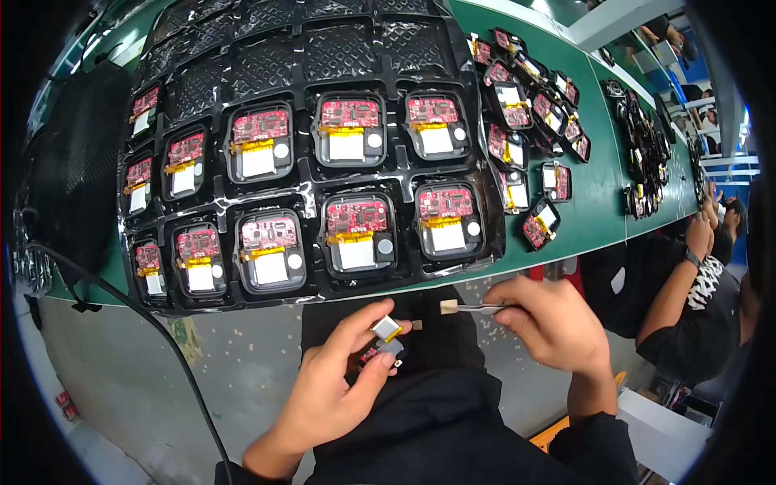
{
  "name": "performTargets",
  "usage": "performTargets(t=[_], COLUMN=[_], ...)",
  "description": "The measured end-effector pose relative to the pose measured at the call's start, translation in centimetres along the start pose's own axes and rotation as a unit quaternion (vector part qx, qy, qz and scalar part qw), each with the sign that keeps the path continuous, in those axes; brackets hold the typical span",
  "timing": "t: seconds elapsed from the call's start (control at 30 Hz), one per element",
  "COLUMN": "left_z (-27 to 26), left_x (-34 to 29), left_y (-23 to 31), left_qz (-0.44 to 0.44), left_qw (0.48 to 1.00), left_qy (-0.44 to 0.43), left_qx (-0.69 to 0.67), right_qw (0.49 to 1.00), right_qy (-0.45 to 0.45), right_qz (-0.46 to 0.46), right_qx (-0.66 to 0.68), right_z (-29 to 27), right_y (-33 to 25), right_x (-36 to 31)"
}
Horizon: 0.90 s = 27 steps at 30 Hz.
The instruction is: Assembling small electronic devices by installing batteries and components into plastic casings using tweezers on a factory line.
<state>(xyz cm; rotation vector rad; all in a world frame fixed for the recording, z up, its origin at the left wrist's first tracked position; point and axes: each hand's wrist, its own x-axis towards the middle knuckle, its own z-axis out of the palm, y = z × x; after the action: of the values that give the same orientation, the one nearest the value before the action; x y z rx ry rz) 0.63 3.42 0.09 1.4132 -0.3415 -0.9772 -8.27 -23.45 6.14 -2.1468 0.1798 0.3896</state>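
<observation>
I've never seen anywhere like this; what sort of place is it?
Probably an electronics assembly workshop or factory line. A black moulded plastic tray holds rows of small black-cased devices with red circuit boards, more lie heaped on the long green workbench, and the right hand holds slim metal tweezers.

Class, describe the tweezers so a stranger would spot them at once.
Find the green table, then look below its near edge to the person's right hand. The tweezers point left from it: slim metal, unlike the boxy devices, with a small cream block at their tip.
</observation>
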Motion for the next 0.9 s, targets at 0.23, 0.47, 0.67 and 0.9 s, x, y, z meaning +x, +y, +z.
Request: performTargets(t=[0.23,0.47,0.67,0.9], left_z=[0.8,1.6,2.5,2.2], left_x=[0.4,1.0,0.9,1.1], left_y=[-0.4,-0.5,-0.6,-0.2], left_qz=[-0.005,0.025,0.026,0.008], left_qw=[1.0,0.997,0.997,0.996], left_qy=[-0.014,-0.029,-0.034,-0.04], left_qx=[-0.004,0.064,0.067,0.082], right_qw=[0.923,0.98,0.983,0.988], right_qy=[0.041,0.148,0.136,0.108], right_qz=[0.001,0.0,-0.124,-0.098], right_qx=[-0.382,-0.13,-0.011,0.044], right_z=[2.4,4.7,6.2,6.2], right_y=[1.6,-0.3,0.7,0.8], right_x=[-0.9,0.8,1.0,1.6])
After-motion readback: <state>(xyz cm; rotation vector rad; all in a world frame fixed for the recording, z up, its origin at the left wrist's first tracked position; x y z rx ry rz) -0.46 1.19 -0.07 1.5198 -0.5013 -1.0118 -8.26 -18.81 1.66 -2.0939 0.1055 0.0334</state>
